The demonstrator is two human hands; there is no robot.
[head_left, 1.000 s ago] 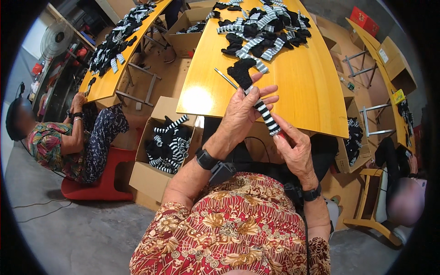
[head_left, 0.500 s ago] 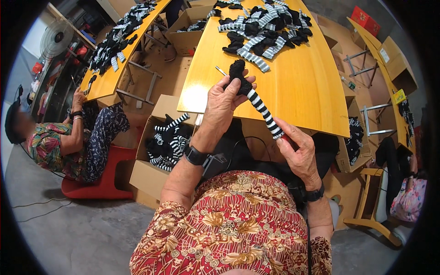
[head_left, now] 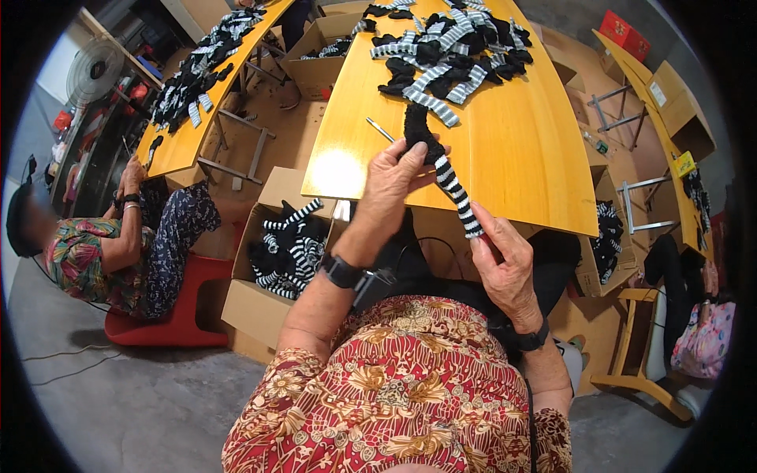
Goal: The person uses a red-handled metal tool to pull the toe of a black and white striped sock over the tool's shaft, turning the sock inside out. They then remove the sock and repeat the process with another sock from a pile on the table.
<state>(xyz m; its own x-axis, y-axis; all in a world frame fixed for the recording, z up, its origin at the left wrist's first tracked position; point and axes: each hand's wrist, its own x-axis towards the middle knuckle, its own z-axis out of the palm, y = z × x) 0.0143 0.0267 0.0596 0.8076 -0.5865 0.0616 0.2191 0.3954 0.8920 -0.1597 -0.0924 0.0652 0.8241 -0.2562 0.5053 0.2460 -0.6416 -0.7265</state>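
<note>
yellow wood fills the middle of the room: a long tabletop (head_left: 520, 165) runs away from the seated person, its near edge just above their lap. at its far end lies a heap of striped and black socks (head_left: 445, 43), too tangled to count, and a thin pale stick (head_left: 380, 130) lies near the left edge, too small to make out what it is.

over the near edge the person holds up a black-and-white striped sock (head_left: 451, 183), stretched slantwise between both hands. the left hand (head_left: 394, 183) has its grip pinched on the black upper end, thumb and fingers closed over it so that part of the sock is hidden. the right hand (head_left: 505, 264) pinches the lower striped end between thumb and fingertips; the very tip of the sock is covered by them. a dark wristwatch (head_left: 344, 273) sits on the left wrist.

below the left edge of the tabletop stands an open cardboard box (head_left: 260, 296) with more striped socks inside, its far side cut off by the tabletop. off to the left another person (head_left: 102, 244) sits on a red stool (head_left: 185, 315) beside a second tabletop (head_left: 197, 94) strewn with socks. what their hands hold is hard to tell.
</note>
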